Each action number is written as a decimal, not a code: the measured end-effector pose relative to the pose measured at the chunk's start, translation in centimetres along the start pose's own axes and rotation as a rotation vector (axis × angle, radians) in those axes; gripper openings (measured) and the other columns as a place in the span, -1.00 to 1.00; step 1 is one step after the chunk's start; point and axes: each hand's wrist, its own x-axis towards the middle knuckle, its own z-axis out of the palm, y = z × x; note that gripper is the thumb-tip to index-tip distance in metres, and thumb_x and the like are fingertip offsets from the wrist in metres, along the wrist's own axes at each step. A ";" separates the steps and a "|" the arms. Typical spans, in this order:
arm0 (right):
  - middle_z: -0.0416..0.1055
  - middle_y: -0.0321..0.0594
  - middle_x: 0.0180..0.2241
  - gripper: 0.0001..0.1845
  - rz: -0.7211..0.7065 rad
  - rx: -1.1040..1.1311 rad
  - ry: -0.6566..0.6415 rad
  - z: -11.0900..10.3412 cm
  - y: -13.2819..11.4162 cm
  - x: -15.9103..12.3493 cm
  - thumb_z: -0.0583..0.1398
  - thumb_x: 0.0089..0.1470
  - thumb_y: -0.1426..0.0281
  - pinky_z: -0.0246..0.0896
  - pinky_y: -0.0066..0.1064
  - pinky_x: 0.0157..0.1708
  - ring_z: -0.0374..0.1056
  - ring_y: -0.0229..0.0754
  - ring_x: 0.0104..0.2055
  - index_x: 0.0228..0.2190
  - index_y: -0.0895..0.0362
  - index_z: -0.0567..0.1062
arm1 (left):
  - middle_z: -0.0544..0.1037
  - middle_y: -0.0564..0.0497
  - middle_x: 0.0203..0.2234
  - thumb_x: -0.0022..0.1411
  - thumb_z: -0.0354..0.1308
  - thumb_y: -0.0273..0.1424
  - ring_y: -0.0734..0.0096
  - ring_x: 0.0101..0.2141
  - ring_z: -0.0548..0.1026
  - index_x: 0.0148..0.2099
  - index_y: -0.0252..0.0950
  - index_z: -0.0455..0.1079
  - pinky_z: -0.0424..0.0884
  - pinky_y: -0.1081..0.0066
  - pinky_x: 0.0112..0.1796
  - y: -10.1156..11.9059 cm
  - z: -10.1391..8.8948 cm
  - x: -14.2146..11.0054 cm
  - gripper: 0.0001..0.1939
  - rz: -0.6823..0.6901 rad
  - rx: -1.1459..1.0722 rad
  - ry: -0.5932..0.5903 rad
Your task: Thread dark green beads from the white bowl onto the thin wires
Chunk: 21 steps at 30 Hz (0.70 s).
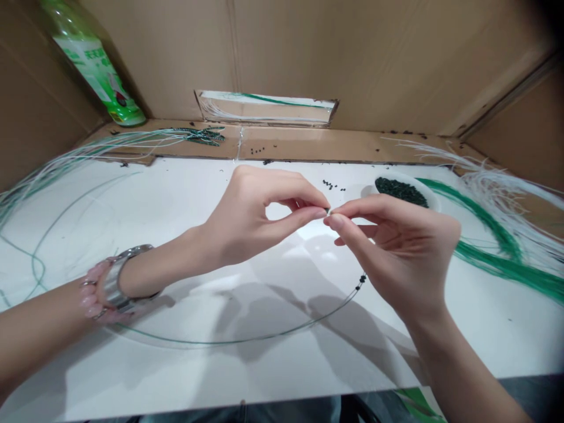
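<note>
My left hand [259, 205] is closed in a pinch, thumb against forefinger, with a tiny dark green bead [327, 210] at the tips. My right hand [396, 241] pinches too, and its fingertips meet those of the left. A thin green cord [247, 339] curves above the white table and runs up behind my right hand; its end at the fingertips is too small to make out clearly. Several black beads [361, 281] are on this cord just below the right thumb. Loose dark beads [330, 185] lie on the table beyond the fingertips.
Behind my right hand stands a white bowl [434, 197] of dark beads. Green cords [506, 264] and white cords [493, 179] lie at the right. Beaded strands [205, 136] rest at the back left, near a green bottle [94, 70]. Cardboard walls [282, 53] enclose the table [176, 376].
</note>
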 end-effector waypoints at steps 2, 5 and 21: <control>0.47 -0.39 -0.50 -0.88 0.033 0.021 0.002 0.0 0.0 0.0 0.30 -0.03 0.57 0.40 -0.56 -0.59 0.37 -0.36 -0.48 -0.48 0.12 0.52 | 0.62 0.10 -0.47 0.15 0.24 -0.52 0.53 -0.46 0.55 -0.37 -0.24 0.51 0.46 0.59 -0.42 0.1 0.2 0.0 -0.91 -0.128 -0.128 0.015; 0.46 -0.37 -0.50 -0.91 0.066 0.062 0.005 0.1 0.0 0.0 0.29 -0.01 0.55 0.37 -0.52 -0.60 0.37 -0.34 -0.47 -0.47 0.14 0.51 | 0.62 0.10 -0.48 0.13 0.26 -0.51 0.54 -0.45 0.57 -0.39 -0.28 0.52 0.50 0.63 -0.42 0.2 0.6 0.0 -0.94 -0.318 -0.306 0.019; 0.44 -0.36 -0.52 -0.86 0.030 0.043 0.008 0.2 -0.1 0.0 0.27 -0.03 0.59 0.38 -0.52 -0.61 0.36 -0.33 -0.49 -0.48 0.12 0.50 | 0.61 0.08 -0.51 0.11 0.26 -0.53 0.52 -0.49 0.57 -0.41 -0.32 0.52 0.56 0.60 -0.46 0.5 0.9 0.1 -0.94 -0.398 -0.400 0.011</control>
